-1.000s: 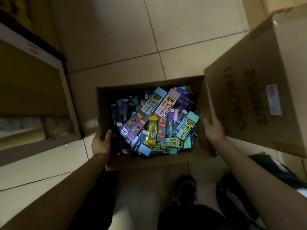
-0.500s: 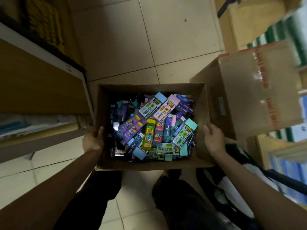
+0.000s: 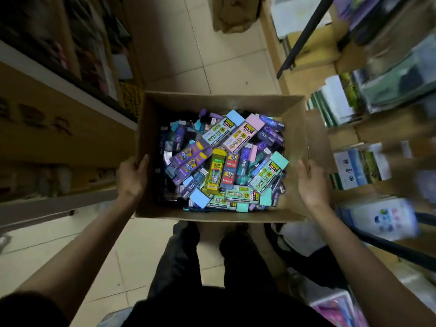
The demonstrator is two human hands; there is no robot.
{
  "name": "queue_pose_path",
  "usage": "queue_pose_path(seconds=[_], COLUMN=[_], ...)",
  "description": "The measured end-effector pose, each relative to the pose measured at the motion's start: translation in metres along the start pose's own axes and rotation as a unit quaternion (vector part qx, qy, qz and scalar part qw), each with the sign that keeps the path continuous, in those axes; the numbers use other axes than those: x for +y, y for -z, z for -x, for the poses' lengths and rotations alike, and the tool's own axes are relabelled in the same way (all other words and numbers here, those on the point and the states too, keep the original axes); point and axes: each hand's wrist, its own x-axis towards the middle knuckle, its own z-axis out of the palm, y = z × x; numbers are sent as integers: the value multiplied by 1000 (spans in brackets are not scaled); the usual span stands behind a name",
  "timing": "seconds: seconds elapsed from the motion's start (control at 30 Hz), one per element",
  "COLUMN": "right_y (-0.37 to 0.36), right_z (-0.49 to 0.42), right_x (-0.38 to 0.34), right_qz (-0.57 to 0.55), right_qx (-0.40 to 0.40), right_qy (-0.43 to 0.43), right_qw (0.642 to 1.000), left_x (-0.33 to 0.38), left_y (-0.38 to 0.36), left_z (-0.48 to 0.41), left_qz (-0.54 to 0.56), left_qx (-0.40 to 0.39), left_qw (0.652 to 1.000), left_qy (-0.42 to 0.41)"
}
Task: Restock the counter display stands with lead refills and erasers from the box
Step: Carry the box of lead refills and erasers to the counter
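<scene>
I hold an open cardboard box (image 3: 151,123) in front of me, above the tiled floor. It is filled with several loose lead refill cases (image 3: 220,161) in purple, blue, pink, yellow and teal. My left hand (image 3: 131,179) grips the box's left wall, thumb over the rim. My right hand (image 3: 311,182) presses against the right wall, fingers under its folded flap. No display stand is in view.
A wooden shelf unit (image 3: 59,128) with stocked goods runs along the left. Shelves of books and notebooks (image 3: 358,166) line the right, blurred. Another cardboard box (image 3: 236,13) stands on the floor (image 3: 179,50) ahead. My legs are below the box.
The box has come up off the floor in both hands and the view has swung forward along the aisle. The large box on the right has dropped out of sight.
</scene>
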Motion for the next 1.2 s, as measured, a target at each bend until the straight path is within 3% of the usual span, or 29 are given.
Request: queue_pose_path(seconds=[0.17, 0.4, 0.6, 1.2], right_y=[46, 67, 70, 33], right_z=[-15, -93, -176, -521], right_x=[-55, -132, -215, -510], right_qz=[36, 69, 90, 84], right_qx=[16, 36, 6, -47], right_qy=[58, 69, 70, 167], right_qw=[998, 995, 993, 981], left_x=[54, 121, 195, 443], left_y=[37, 53, 73, 128], left_z=[5, -42, -105, -375], left_qz=[-7, 11, 35, 65], left_qx=[29, 54, 70, 200], left_qw=[999, 998, 996, 971], left_qy=[-35, 13, 39, 113])
